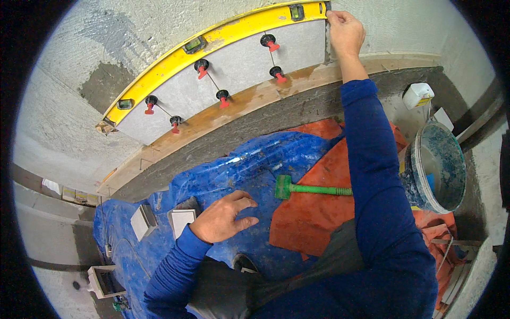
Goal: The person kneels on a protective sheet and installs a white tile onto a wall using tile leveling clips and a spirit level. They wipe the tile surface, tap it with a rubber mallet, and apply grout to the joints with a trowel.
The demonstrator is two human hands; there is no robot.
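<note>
Box (96, 282), pale, open, sits low at far left beside blue tarp (159, 199). On tarp: 2 small pale-topped blocks (142, 222), near each other. Yellow spirit level (234, 33) runs from left up to right along upper edge of light grey tile row (240, 64) on rough wall; fisheye bends it. Tile row carries 6 black-and-red knobs (223, 97), in 3 pairs, each pair along a thin joint line. Wooden batten (249, 105) runs along lower edge of tiles, damp-looking patches on it.

Left hand (222, 218) is over tarp, just right of blocks, fingers loosely curled, nothing in it. Green mallet (283, 187) lies right of it, head toward left, handle across orange sheet (304, 226), far end hidden by right sleeve (374, 143). Right hand (346, 35) is up at right end of level, fingers bent, tips touching that end; cannot tell if pinching or only pressing. Far right: white container (418, 96) on floor, bucket (463, 159) below it in view, tilted-looking, insides smeared.
</note>
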